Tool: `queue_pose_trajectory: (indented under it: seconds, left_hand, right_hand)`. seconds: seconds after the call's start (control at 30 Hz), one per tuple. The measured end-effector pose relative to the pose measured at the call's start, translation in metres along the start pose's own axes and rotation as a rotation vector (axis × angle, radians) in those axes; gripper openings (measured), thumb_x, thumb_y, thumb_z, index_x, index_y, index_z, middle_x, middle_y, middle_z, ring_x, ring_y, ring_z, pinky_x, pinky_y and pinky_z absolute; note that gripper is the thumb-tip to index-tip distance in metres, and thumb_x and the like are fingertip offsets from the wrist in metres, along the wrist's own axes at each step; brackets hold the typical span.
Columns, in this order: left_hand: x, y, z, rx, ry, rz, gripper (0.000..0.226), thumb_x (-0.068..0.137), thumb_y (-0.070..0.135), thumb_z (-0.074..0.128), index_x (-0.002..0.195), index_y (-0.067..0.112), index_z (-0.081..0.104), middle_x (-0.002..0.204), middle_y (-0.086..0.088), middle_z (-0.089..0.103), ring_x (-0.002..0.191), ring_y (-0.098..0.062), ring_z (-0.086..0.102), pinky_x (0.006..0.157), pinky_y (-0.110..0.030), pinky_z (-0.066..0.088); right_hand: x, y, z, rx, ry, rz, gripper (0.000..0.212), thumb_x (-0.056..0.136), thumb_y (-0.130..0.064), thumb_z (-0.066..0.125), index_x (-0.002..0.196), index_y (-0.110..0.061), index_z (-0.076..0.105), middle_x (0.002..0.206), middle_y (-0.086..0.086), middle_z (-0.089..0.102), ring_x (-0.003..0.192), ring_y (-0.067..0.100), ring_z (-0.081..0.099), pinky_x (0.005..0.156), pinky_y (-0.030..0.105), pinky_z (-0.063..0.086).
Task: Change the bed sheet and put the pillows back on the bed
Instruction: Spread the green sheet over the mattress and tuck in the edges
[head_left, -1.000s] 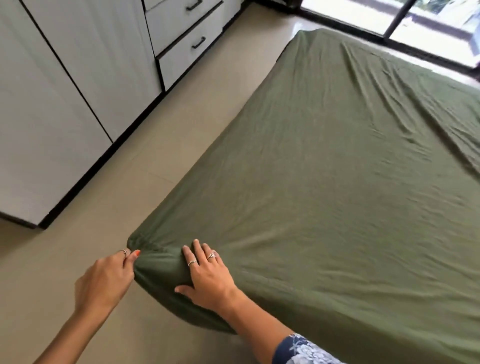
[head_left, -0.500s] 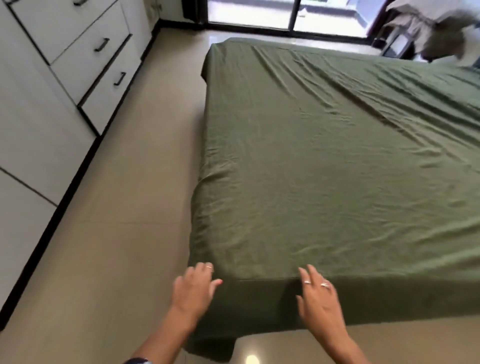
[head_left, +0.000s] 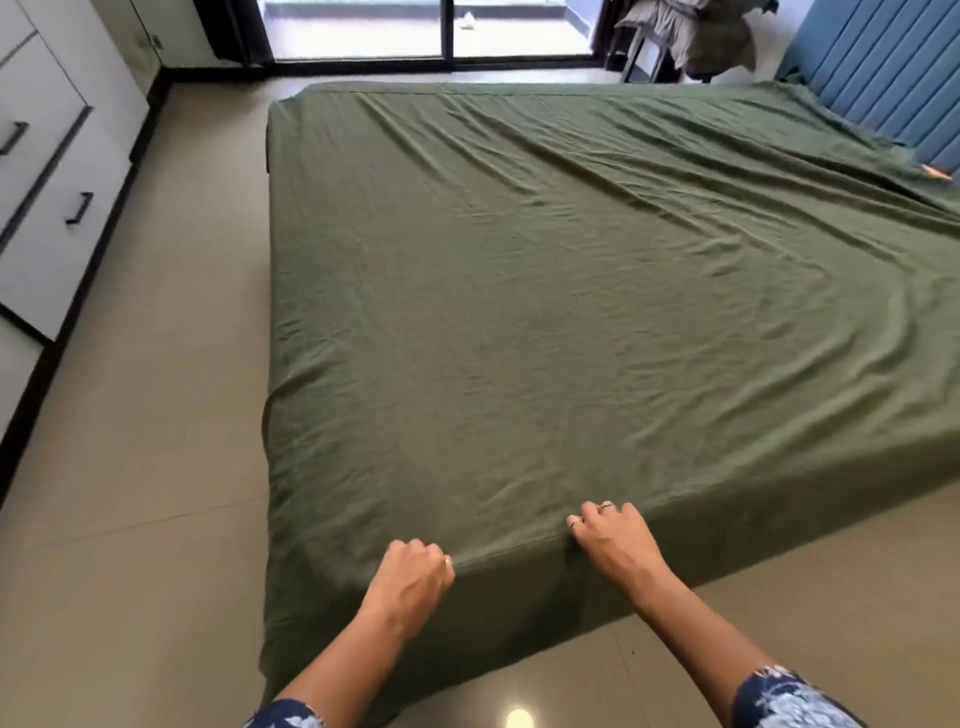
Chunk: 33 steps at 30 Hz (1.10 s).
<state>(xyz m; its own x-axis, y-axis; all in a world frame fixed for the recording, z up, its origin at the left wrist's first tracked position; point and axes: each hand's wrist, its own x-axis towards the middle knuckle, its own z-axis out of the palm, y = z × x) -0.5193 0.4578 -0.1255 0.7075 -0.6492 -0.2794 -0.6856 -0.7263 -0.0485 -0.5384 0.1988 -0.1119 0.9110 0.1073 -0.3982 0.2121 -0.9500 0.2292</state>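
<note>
An olive green bed sheet (head_left: 545, 312) covers the whole mattress, with long wrinkles running across its far half. At the near foot edge my left hand (head_left: 413, 577) is closed in a fist, pinching the sheet at the top of the edge. A short way to its right, my right hand (head_left: 615, 538) grips the same edge with curled fingers that wear rings. A taut fold of sheet runs between the two hands. No pillows lie on the bed.
White drawers with black handles (head_left: 57, 208) line the left wall across a strip of tiled floor (head_left: 156, 467). A blue padded headboard (head_left: 883, 67) stands at the far right. A rack with draped clothes (head_left: 691, 36) stands beside the glass door (head_left: 415, 26).
My view has swung from the bed's corner to face along its length. Both hands, held open over the foot edge half a second ago, have closed on the sheet.
</note>
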Motion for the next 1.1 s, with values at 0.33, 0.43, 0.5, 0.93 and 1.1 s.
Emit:
queue_pose_trajectory:
  seconds: [0.33, 0.43, 0.5, 0.93, 1.1]
  left_hand:
    - [-0.031, 0.0, -0.022, -0.082, -0.137, -0.028, 0.033, 0.038, 0.037, 0.09, 0.06, 0.029, 0.067, 0.056, 0.007, 0.057, 0.046, -0.015, 0.058, 0.047, -0.028, 0.019]
    - [-0.047, -0.007, -0.018, -0.116, -0.106, -0.055, 0.006, 0.056, 0.035, 0.067, 0.053, 0.031, 0.064, 0.05, 0.01, 0.053, 0.039, -0.011, 0.054, 0.044, -0.024, 0.013]
    - [-0.054, -0.015, -0.004, -0.166, -0.085, -0.108, 0.024, 0.062, 0.031, 0.043, 0.047, 0.029, 0.063, 0.046, 0.008, 0.049, 0.032, -0.011, 0.048, 0.043, -0.019, 0.006]
    - [-0.084, -0.054, 0.0, -0.199, -0.206, -0.609, 0.051, 0.086, 0.06, 0.055, 0.123, 0.024, 0.056, 0.12, 0.003, 0.058, 0.108, -0.016, 0.061, 0.074, -0.035, 0.048]
    - [-0.086, -0.068, 0.009, -0.485, -0.21, -1.02, 0.056, 0.095, 0.063, 0.029, 0.113, 0.018, 0.056, 0.118, -0.005, 0.062, 0.109, -0.024, 0.059, 0.082, -0.032, 0.045]
  right_hand:
    - [-0.02, -0.002, -0.019, 0.031, -0.182, -0.268, 0.033, 0.098, -0.003, 0.034, 0.121, -0.006, 0.056, 0.12, 0.016, 0.059, 0.116, 0.035, 0.052, 0.083, 0.04, 0.043]
    - [-0.033, -0.014, -0.02, 0.067, -0.141, -0.332, 0.03, 0.096, -0.003, 0.037, 0.118, -0.005, 0.057, 0.117, 0.017, 0.059, 0.112, 0.035, 0.053, 0.074, 0.037, 0.034]
    - [-0.035, -0.024, -0.021, 0.092, -0.132, -0.36, 0.028, 0.096, -0.005, 0.039, 0.118, -0.005, 0.056, 0.117, 0.018, 0.058, 0.112, 0.036, 0.053, 0.073, 0.037, 0.034]
    - [-0.027, -0.049, -0.009, 0.219, -0.006, -0.142, 0.025, 0.092, -0.025, 0.054, 0.115, -0.015, 0.058, 0.113, 0.008, 0.061, 0.107, 0.029, 0.059, 0.083, 0.039, 0.046]
    - [-0.007, -0.101, -0.017, 0.27, 0.375, -0.217, 0.039, 0.046, -0.04, 0.089, 0.073, -0.023, 0.067, 0.066, -0.005, 0.057, 0.055, 0.015, 0.06, 0.043, 0.027, 0.043]
